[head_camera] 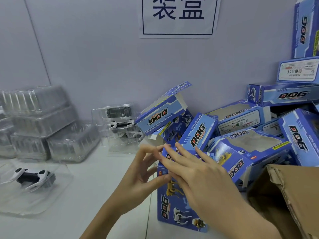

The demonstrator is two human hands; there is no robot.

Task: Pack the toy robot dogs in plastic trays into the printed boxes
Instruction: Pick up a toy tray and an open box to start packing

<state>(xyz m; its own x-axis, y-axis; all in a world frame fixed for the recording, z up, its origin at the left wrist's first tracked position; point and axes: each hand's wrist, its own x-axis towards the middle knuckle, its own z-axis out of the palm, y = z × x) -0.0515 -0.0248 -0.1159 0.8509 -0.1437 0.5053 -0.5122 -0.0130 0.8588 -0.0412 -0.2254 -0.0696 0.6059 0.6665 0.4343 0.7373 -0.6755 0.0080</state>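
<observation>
My left hand [146, 169] pinching blue box [174, 209] at counter [96, 187] front edge, right hand [195, 171] flat, fingers spread wide on its top.

a white paper sign [179, 16] hangs on the wall above; a brown cardboard carton [290, 195] stands at right.

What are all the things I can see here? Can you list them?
printed box in the hands: one, blue, upright at front centre
printed boxes: many, blue, heaped at right
toy robot dog in a plastic tray: one, black and white, front left
trayed dogs: a few, stacked by the wall
empty plastic trays: several stacks, clear, far left
cardboard carton: one, brown, bottom right
wall sign: one, white
left hand: fingers on the box's top
right hand: flat on the box
</observation>
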